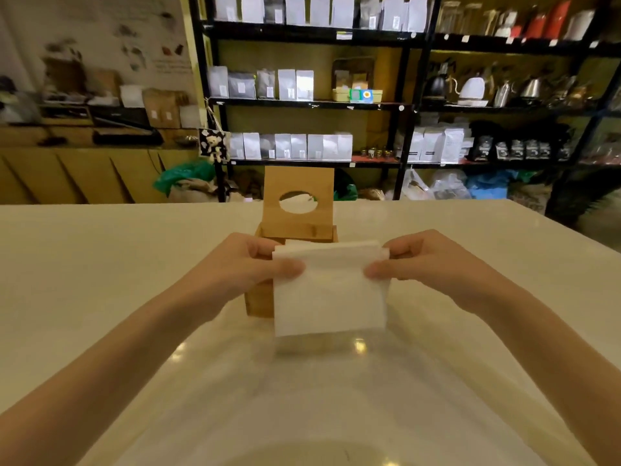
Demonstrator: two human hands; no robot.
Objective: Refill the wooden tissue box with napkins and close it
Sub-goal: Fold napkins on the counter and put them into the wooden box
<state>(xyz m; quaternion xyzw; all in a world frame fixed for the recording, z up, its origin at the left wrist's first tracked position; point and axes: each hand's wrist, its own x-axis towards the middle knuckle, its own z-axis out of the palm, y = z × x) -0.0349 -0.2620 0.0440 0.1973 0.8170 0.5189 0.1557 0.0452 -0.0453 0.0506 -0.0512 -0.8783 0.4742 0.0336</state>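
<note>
A wooden tissue box [258, 301] stands on the pale table, its hinged lid [298, 183] raised upright with a round hole in it. In front of the box and above its near edge I hold a white stack of napkins [331, 294]. My left hand [250, 264] pinches the stack's left upper edge, and my right hand [421, 260] pinches its right upper edge. The stack hangs down and hides most of the box front and its opening.
The glossy cream table [100, 280] spreads wide around the box. Behind its far edge stand black shelves [408, 105] with white bags, kettles and jars, and a wooden counter [67, 169] at the left.
</note>
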